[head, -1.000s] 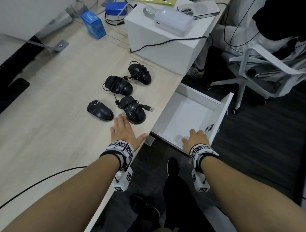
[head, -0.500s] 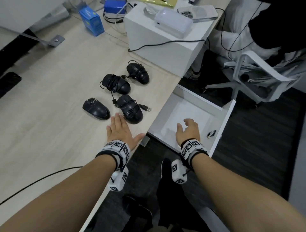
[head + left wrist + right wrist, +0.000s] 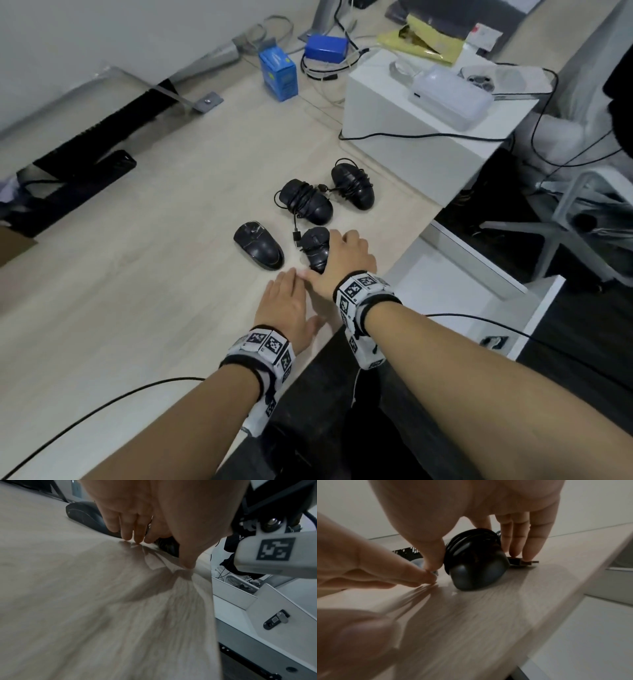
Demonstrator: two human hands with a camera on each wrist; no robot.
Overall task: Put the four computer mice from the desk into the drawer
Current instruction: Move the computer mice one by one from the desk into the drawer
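Four black mice are counted on the worktop (image 3: 144, 274), none in the open drawer (image 3: 534, 308) yet. The nearest mouse (image 3: 313, 245), cord-wrapped, is straddled by the right hand (image 3: 342, 263), thumb and fingers (image 3: 534, 547) curled round its sides. The left hand (image 3: 286, 308) is laid flat just beside it, nothing held.

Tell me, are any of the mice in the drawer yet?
None yet. The drawer is pulled open, but no mouse shows inside. The right hand is closing its fingers around the nearest mouse, which sits on the desk. The left hand rests flat. All four mice remain to move.
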